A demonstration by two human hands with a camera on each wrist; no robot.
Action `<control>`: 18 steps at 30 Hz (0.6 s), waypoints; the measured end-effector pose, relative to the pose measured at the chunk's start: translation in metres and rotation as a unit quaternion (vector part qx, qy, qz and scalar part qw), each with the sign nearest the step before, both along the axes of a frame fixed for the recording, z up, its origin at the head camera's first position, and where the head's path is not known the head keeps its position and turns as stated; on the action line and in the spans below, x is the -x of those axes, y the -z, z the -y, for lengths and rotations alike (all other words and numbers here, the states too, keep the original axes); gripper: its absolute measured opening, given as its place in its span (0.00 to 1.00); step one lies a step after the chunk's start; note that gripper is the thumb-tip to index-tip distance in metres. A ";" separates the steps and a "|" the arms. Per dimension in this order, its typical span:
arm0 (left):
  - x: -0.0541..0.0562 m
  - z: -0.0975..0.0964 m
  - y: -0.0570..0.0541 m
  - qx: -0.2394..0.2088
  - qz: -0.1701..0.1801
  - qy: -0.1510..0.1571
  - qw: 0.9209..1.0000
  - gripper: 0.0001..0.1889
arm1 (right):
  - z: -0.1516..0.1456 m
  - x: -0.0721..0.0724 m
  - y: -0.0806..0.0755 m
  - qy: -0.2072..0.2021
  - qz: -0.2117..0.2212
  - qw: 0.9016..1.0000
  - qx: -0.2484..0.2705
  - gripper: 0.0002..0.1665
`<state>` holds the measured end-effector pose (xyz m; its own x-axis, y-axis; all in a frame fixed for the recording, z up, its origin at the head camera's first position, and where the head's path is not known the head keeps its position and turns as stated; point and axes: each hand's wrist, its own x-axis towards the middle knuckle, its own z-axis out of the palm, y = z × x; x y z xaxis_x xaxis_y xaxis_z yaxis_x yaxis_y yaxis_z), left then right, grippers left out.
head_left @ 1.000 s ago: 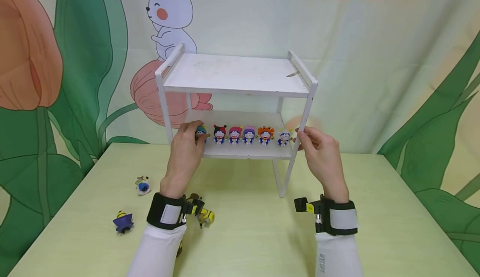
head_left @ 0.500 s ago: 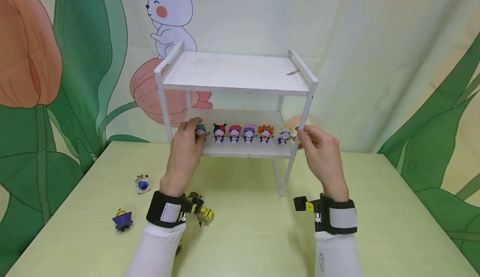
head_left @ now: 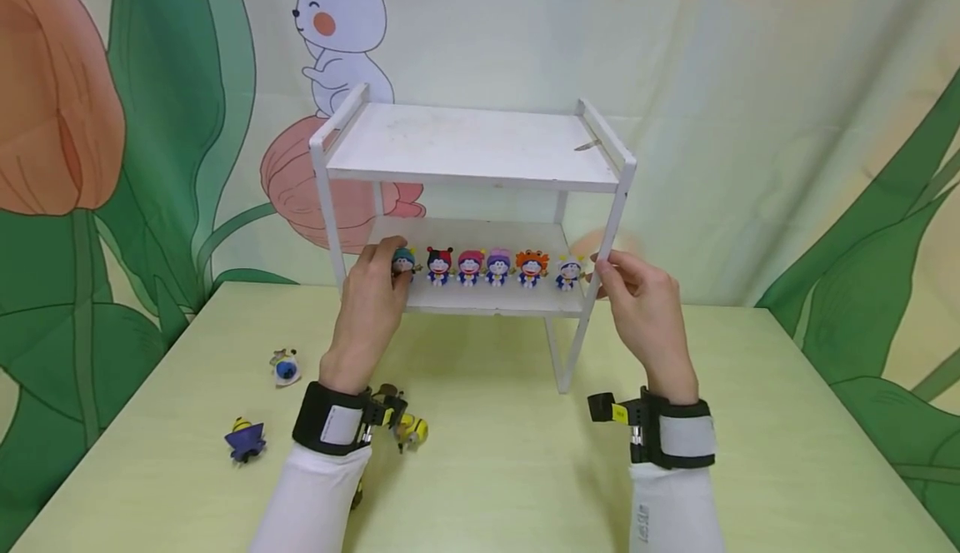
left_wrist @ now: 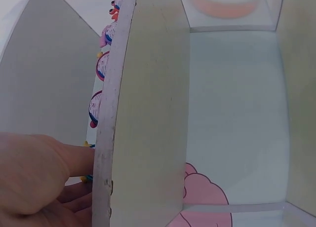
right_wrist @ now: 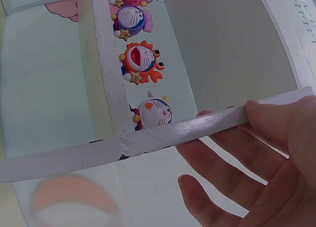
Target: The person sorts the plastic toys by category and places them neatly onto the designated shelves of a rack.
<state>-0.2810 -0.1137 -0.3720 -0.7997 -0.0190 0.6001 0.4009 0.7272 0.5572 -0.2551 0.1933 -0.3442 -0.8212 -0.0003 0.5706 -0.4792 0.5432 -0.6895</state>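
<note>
I had the left hand pinching the teal-hatted toy at the lower left of the rack, the right hand gripping its right front post, and judged the toy light, stiff, best held by its head.

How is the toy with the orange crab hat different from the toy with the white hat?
The crab-hat toy has an orange hat with claws; the white-hat toy has a white one. The crab-hat toy stands between two neighbours; the white-hat toy ends the row, beside the white post the right hand holds. Both wear blue and stand on the lower shelf.
</note>
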 end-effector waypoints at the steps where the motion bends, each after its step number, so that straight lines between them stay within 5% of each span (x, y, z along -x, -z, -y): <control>1: 0.000 0.000 0.000 0.000 0.001 0.000 1.000 0.20 | 0.000 0.000 0.000 0.000 0.000 1.000 0.000 0.16; 18: -0.007 0.000 -0.008 0.010 0.021 0.013 1.000 0.28 | 0.001 -0.001 -0.001 0.003 0.003 1.000 0.001 0.15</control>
